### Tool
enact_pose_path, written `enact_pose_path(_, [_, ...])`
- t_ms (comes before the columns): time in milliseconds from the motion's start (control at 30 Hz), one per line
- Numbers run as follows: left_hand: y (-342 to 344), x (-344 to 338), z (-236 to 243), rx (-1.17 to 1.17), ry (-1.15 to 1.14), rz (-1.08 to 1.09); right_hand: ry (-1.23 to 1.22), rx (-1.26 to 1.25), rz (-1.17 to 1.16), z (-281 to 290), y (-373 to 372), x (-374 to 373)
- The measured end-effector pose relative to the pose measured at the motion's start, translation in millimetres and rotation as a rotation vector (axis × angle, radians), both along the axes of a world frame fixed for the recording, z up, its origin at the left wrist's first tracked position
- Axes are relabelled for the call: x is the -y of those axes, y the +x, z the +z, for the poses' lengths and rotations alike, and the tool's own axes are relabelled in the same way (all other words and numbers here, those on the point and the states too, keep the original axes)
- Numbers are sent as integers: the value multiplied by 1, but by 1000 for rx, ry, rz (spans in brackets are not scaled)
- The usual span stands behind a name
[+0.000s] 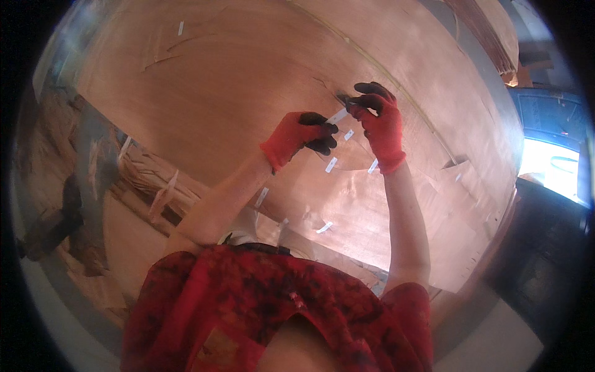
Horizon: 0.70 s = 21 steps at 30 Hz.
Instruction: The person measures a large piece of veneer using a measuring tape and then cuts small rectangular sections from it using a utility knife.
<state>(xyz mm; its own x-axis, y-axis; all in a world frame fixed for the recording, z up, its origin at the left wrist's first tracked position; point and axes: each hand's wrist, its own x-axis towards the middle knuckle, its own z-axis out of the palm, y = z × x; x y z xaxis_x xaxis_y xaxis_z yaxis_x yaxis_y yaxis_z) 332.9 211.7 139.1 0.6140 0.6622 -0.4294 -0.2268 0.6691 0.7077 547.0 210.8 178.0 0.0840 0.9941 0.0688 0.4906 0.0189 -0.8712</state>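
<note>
My left hand (pixel 302 135), in a red glove with black fingers, pinches one end of a short white strip of tape (pixel 336 116). At the strip's other end are the closed thumb and finger of my right hand (pixel 379 121), gloved alike, its other fingers raised. Both hands are over a large reddish-brown sheet of wood veneer (pixel 217 105). A dark split in the sheet shows close to my right fingertips. Below the hands, several short white tape pieces (pixel 331 165) lie on the veneer.
A long narrow strip (pixel 372 59) runs slantwise across the sheet's far right. Torn veneer scraps (pixel 161 180) lie at the left. Stacked veneer (pixel 486 31) stands at the far right, with a blue panel (pixel 548 115) and a dark block-like surface (pixel 527 248) nearer.
</note>
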Motion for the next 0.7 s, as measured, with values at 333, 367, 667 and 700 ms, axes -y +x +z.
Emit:
enact_pose_path(333, [30,-43,-74,-97,-260,210,127,579,58,-129,12,-92])
enact_pose_path(367, [31,-47,-80,-119,-272,249,111,609,50,-132,8,-97])
enact_pose_path(667, [40,-57,-99,-179,-329,302,87,740,-32,-126,-3,-105])
enact_pose_path(700, [39,-57,-99,-203,-295,291,154,630,-33,-121,2,-102])
